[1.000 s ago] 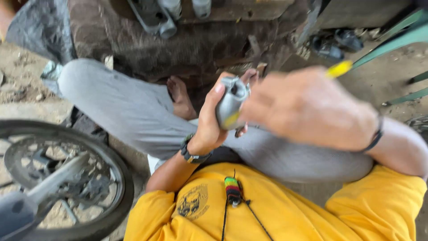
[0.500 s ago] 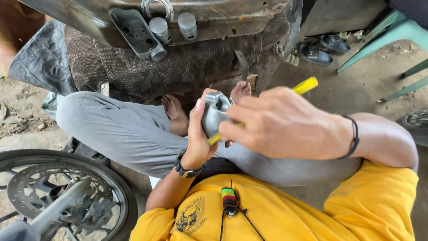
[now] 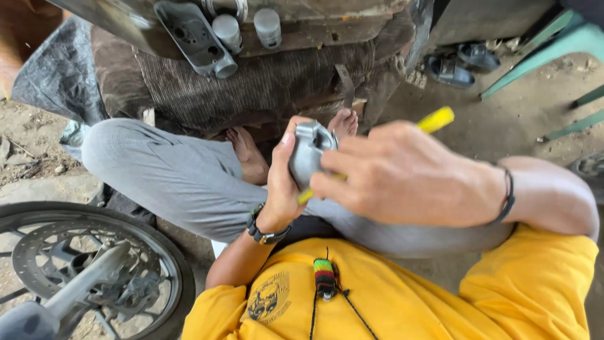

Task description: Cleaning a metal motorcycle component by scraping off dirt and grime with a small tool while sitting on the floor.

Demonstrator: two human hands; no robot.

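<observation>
At the centre of the frame, left hand (image 3: 281, 189) clasping a grey metal part (image 3: 308, 154), right hand (image 3: 402, 173) closed round a yellow-handled tool (image 3: 435, 119), motorcycle wheel (image 3: 82, 277) lower left.

A single camera worn on the person's head looks steeply down over the yellow cotton shirt (image 3: 390, 296) at the lap and both hands, which are close and fill the middle of the frame. It faces forward past the crossed legs in grey trousers (image 3: 163, 176) to dusty ground. The spoked black motorcycle wheel (image 3: 82, 271) sits at lower left.
</observation>
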